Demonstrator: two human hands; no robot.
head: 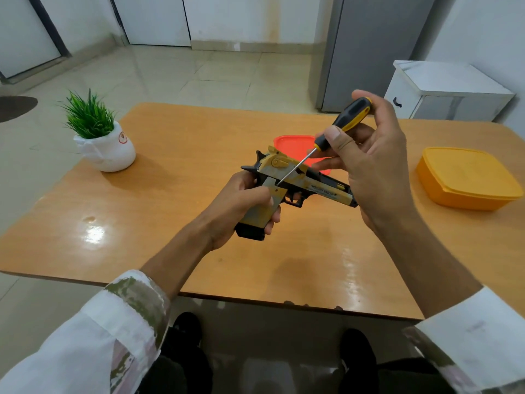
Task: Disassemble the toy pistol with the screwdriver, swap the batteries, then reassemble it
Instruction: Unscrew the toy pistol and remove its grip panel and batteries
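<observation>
A tan, grey and black toy pistol [295,180] is held above the middle of the wooden table [170,223], its barrel pointing right. My left hand [241,206] grips it round the handle from below. My right hand [366,155] holds the black and yellow handle of a screwdriver [341,123] with thumb and fingers. The thin metal shaft slants down to the left, and its tip touches the top of the pistol's handle panel. The muzzle end is hidden behind my right hand.
An orange-red lid [295,146] lies on the table behind the pistol. A yellow lidded box [466,177] stands at the right edge. A white pot with a green plant [99,135] sits at the far left corner. A white cabinet [443,92] stands beyond the table.
</observation>
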